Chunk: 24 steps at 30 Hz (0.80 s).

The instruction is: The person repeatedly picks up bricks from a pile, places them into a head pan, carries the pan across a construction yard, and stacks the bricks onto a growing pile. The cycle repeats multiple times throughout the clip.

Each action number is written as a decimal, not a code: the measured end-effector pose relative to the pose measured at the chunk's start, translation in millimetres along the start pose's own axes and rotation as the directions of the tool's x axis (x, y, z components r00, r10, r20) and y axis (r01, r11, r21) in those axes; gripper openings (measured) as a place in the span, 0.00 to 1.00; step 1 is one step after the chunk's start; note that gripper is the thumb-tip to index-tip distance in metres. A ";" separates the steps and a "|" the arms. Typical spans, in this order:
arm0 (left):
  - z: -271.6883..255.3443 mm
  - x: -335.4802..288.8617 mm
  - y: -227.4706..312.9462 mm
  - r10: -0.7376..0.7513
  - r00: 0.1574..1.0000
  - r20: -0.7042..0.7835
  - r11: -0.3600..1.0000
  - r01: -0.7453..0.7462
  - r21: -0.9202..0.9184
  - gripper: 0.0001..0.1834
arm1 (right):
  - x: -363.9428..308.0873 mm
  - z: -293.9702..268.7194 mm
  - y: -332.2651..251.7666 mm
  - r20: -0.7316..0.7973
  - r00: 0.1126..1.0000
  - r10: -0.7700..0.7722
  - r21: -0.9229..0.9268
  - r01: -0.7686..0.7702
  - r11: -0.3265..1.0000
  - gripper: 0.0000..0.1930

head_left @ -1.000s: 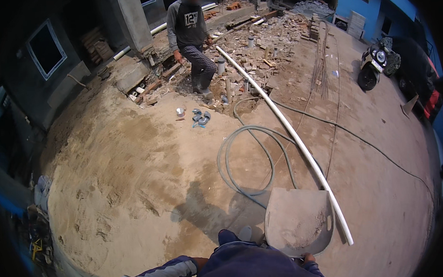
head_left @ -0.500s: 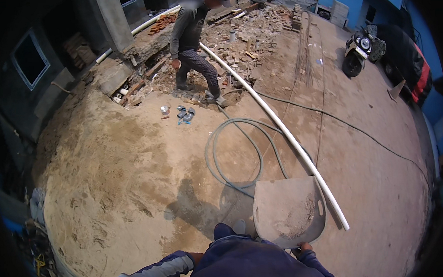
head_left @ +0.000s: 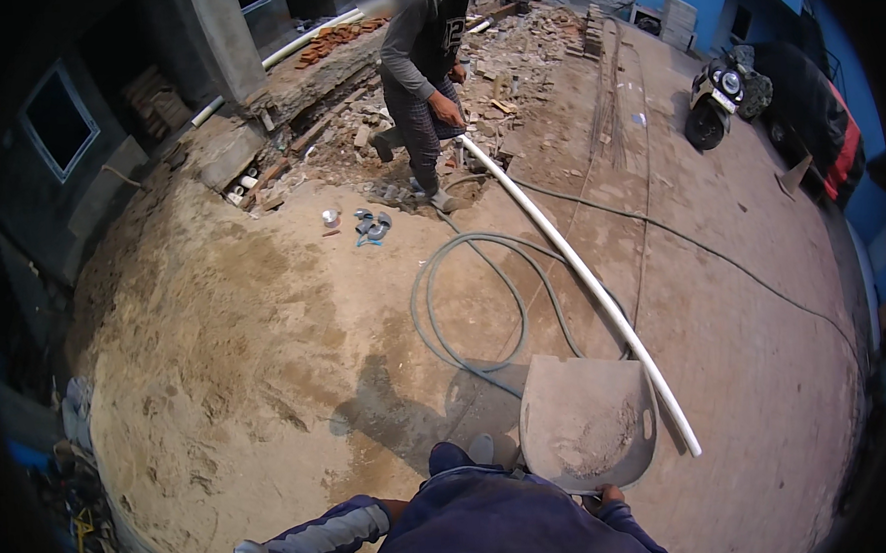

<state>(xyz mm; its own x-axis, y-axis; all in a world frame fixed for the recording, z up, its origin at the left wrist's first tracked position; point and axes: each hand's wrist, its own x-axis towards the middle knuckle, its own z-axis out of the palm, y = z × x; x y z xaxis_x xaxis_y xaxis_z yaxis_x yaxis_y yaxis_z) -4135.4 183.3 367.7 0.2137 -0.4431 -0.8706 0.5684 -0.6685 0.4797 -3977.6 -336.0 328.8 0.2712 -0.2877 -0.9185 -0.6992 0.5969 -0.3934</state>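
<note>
A wide grey scoop-shaped carrying tray (head_left: pixel 582 409) with handle slots hangs in front of me on the right, a little loose sand and grit lying in it. My right hand (head_left: pixel 607 495) is closed on its near rim. My left hand (head_left: pixel 395 509) is at my waist on the left; the front of my shirt hides its fingers, so I cannot see whether it holds anything. Just right of the tray is the lower end of a long white pipe (head_left: pixel 616 318). Coils of green hose (head_left: pixel 420 308) lie beyond the tray.
A co-worker (head_left: pixel 418 88) stands among broken rubble (head_left: pixel 513 83), one hand low near the pipe's far part. Grey pipe fittings (head_left: pixel 372 223) and a small can (head_left: pixel 331 218) lie on the sandy ground. A motorcycle (head_left: pixel 719 97) and a covered vehicle (head_left: pixel 805 107) stand at far right.
The co-worker has stepped right and bent, now in front of the pipe's far part. The tray has shifted slightly right with my right hand still on its rim. My left arm has barely moved.
</note>
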 end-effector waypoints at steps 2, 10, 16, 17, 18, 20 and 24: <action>-0.6 -0.7 -0.4 0.005 1.000 -0.004 1.000 -0.005 -0.006 0.23 | 0.1 1.2 -1.7 0.009 1.000 -0.013 -0.026 0.013 1.000 0.10; -3.2 -0.2 -0.8 0.008 1.000 -0.006 1.000 -0.008 0.004 0.24 | -12.0 16.5 -10.8 0.023 1.000 -0.018 -0.032 0.019 0.999 0.10; -9.0 3.4 2.2 0.008 1.000 -0.008 1.000 -0.008 0.011 0.25 | -5.5 21.1 -19.6 0.036 0.997 -0.061 -0.121 0.065 0.991 0.11; -10.1 3.6 2.9 0.007 1.000 -0.007 1.000 -0.007 0.011 0.25 | -1.6 20.3 -20.2 0.035 0.996 -0.080 -0.135 0.084 0.987 0.11; -11.5 3.6 3.6 0.005 1.000 -0.006 1.000 -0.005 0.012 0.25 | 2.7 18.6 -19.9 0.017 0.995 -0.095 -0.149 0.096 0.984 0.11; -14.0 3.5 5.3 0.004 1.000 -0.004 1.000 -0.004 0.016 0.25 | 13.1 15.5 -18.4 0.010 0.995 -0.095 -0.104 0.095 0.990 0.11; -19.4 4.8 10.0 -0.005 1.000 0.002 1.000 0.005 0.019 0.26 | 28.9 10.2 -16.9 -0.009 0.982 -0.188 -0.130 0.185 0.974 0.12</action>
<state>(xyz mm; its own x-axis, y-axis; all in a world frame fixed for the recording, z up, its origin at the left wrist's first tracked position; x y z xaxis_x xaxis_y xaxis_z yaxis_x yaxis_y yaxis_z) -4113.3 186.1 366.2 0.2096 -0.4411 -0.8726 0.5540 -0.6818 0.4777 -3951.2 -346.8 308.6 0.3920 -0.4013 -0.8278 -0.7167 0.4310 -0.5483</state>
